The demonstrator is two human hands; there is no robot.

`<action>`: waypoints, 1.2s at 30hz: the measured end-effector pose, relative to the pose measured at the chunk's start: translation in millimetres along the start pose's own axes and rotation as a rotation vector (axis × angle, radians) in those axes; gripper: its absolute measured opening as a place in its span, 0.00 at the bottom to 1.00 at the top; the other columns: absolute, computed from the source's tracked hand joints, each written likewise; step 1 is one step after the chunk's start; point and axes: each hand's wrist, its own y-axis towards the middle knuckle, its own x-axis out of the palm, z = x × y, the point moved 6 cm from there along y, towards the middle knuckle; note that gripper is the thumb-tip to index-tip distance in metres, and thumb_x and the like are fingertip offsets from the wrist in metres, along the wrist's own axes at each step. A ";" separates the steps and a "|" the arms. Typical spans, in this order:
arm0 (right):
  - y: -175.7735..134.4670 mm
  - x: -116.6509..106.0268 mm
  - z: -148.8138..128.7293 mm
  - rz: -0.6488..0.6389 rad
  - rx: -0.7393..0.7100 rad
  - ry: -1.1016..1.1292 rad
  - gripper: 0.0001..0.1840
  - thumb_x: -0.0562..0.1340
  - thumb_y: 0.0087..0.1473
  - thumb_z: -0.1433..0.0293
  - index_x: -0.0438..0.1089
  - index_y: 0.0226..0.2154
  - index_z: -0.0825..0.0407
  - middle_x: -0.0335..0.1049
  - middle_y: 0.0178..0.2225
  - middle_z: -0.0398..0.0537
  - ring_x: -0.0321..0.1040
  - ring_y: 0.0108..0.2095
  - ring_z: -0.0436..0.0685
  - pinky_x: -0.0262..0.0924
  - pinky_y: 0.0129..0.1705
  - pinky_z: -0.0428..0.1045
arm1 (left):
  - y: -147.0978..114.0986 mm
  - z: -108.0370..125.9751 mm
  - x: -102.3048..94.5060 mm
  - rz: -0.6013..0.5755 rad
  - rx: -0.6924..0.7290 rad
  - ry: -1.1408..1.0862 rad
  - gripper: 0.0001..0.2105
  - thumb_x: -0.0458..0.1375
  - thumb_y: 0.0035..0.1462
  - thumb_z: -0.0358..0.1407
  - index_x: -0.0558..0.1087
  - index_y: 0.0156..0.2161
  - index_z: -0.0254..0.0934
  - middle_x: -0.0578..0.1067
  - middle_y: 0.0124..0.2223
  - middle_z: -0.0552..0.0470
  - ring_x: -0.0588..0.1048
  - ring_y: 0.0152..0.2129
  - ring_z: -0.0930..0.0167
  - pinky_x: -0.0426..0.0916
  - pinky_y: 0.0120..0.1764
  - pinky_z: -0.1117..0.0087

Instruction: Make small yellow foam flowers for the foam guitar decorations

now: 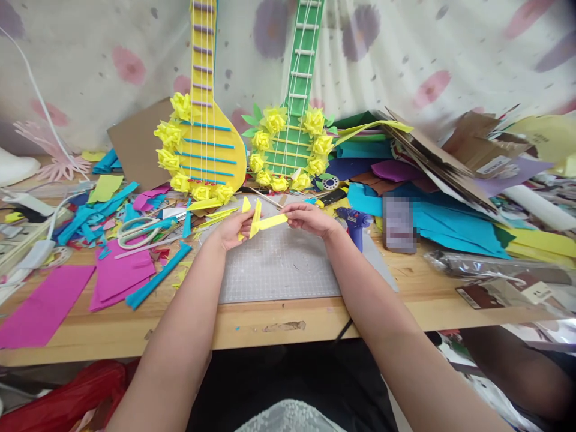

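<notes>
Over the grey cutting mat (279, 273), both my hands hold yellow paper. My left hand (234, 229) is closed on folded yellow pieces, whose pointed ends stick out past the fingers. A flat yellow paper strip (273, 222) runs from there to my right hand (310, 219), which pinches its far end. Behind the hands stand a yellow paper guitar (220, 135) and a green paper guitar (292, 141), both trimmed with yellow paper flowers. A blue glue gun (354, 223) lies just right of my right hand.
Scissors (137, 231), magenta sheets (49, 303) and blue scraps (157, 276) cover the left side of the table. At the right lie a phone-like blurred item (399, 225), blue paper (454, 225), stacked cardboard (445, 162) and a plastic-wrapped package (495, 267).
</notes>
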 end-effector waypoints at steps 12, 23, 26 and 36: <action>4.8 19.3 5.7 -0.122 0.006 0.018 0.18 0.58 0.37 0.76 0.59 0.36 0.51 0.58 0.21 0.35 0.48 0.19 0.42 0.41 0.20 0.41 | -1.3 -14.8 16.8 -0.072 -0.029 0.295 0.12 0.61 0.45 0.37 0.66 0.21 0.31 0.51 0.15 0.62 0.51 0.10 0.84 0.43 0.13 0.81; 8.1 14.5 10.6 -0.013 0.008 -0.017 0.26 0.58 0.40 0.73 0.56 0.45 0.50 0.55 0.20 0.33 0.46 0.17 0.43 0.40 0.19 0.42 | -6.1 -14.4 21.1 -0.032 -0.041 0.462 0.11 0.61 0.45 0.38 0.67 0.21 0.32 0.57 0.15 0.59 0.54 0.11 0.81 0.44 0.15 0.78; 8.9 12.0 11.2 0.038 -0.006 -0.037 0.25 0.59 0.40 0.72 0.57 0.45 0.50 0.56 0.21 0.33 0.48 0.18 0.43 0.41 0.20 0.42 | -4.2 -15.3 20.3 -0.013 -0.031 0.497 0.10 0.61 0.45 0.38 0.69 0.23 0.31 0.60 0.16 0.57 0.56 0.12 0.81 0.46 0.16 0.78; 14.2 7.6 12.7 0.122 -0.104 -0.016 0.23 0.63 0.40 0.66 0.58 0.41 0.49 0.60 0.22 0.34 0.50 0.19 0.42 0.41 0.20 0.41 | -1.1 -17.8 22.0 -0.083 0.014 0.589 0.15 0.62 0.43 0.43 0.65 0.26 0.32 0.50 0.17 0.63 0.47 0.13 0.83 0.41 0.18 0.78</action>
